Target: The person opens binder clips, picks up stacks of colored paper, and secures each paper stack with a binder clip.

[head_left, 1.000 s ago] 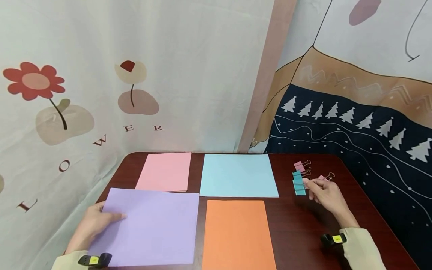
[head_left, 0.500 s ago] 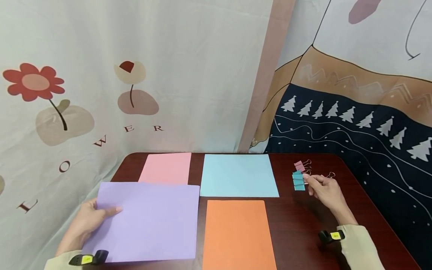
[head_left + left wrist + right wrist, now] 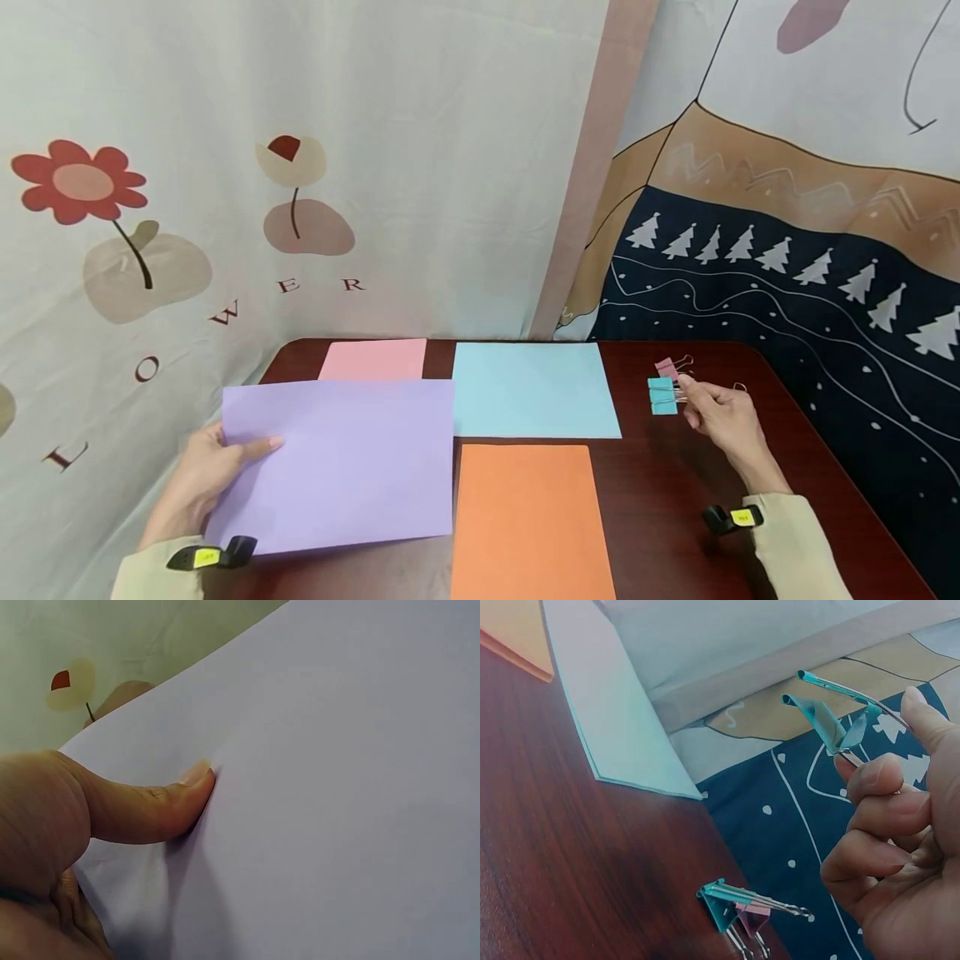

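My left hand (image 3: 202, 475) holds a sheet of purple paper (image 3: 337, 467) by its left edge. The thumb (image 3: 150, 810) lies on the front face and the other fingers are mostly hidden behind; the sheet is tilted up off the table. On the right, my right hand (image 3: 731, 425) pinches the wire handles of a teal binder clip (image 3: 662, 396) between thumb and fingers, above the table. In the right wrist view that held clip (image 3: 829, 727) has its two edges spread apart. Below it lie another teal binder clip (image 3: 720, 906) and a pink binder clip (image 3: 753, 918).
Pink paper (image 3: 375, 360) lies at the back left, partly covered by the purple sheet. Light blue paper (image 3: 536, 387) lies at the back middle, orange paper (image 3: 532, 517) in front of it. Curtains (image 3: 420, 167) stand behind the dark wooden table (image 3: 652, 525).
The purple sheet has risen and moved away from me and slightly right, covering more of the pink paper. My right hand has lifted the teal clip a little.
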Tool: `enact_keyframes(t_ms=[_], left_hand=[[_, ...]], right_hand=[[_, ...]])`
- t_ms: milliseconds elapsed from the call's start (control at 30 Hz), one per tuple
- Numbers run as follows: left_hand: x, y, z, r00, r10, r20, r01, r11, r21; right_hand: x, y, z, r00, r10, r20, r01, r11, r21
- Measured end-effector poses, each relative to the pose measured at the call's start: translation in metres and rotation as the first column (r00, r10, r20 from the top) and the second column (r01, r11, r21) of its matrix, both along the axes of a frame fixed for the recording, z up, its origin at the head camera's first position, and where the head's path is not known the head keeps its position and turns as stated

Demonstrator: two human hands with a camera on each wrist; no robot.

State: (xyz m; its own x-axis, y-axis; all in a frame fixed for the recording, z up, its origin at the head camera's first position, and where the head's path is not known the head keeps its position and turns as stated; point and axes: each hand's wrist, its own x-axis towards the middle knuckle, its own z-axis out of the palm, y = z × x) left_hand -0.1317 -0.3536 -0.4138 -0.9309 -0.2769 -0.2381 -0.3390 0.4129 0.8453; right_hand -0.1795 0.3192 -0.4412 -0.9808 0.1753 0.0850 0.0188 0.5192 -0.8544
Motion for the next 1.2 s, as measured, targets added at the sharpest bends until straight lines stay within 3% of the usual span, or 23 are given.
enact_keyframes(t_ms=[267,433,733,1000,1200], left_hand=[[-0.010,0.009,0.003,1.000,-0.002,-0.019,0.003,0.998,0.057],[-0.016,0.008,0.007,0.999,-0.005,-0.049,0.008,0.998,0.065],[-0.023,0.010,0.015,0.999,-0.006,-0.046,0.010,0.996,0.086],[-0.035,0.030,0.018,0.996,-0.013,-0.089,0.030,0.981,0.194],[-0.046,0.047,0.019,0.994,-0.011,-0.113,0.030,0.986,0.166]], right_hand=[[-0.004,-0.005,0.004,1.000,-0.005,-0.026,0.004,0.998,-0.063],[-0.007,-0.007,0.004,0.999,-0.017,-0.040,0.014,0.998,-0.066],[-0.010,-0.008,0.002,0.995,-0.032,-0.091,0.025,0.997,-0.077],[-0.011,-0.011,0.002,0.992,-0.040,-0.116,0.026,0.993,-0.113],[-0.012,-0.018,0.004,0.991,-0.052,-0.125,0.040,0.994,-0.099]])
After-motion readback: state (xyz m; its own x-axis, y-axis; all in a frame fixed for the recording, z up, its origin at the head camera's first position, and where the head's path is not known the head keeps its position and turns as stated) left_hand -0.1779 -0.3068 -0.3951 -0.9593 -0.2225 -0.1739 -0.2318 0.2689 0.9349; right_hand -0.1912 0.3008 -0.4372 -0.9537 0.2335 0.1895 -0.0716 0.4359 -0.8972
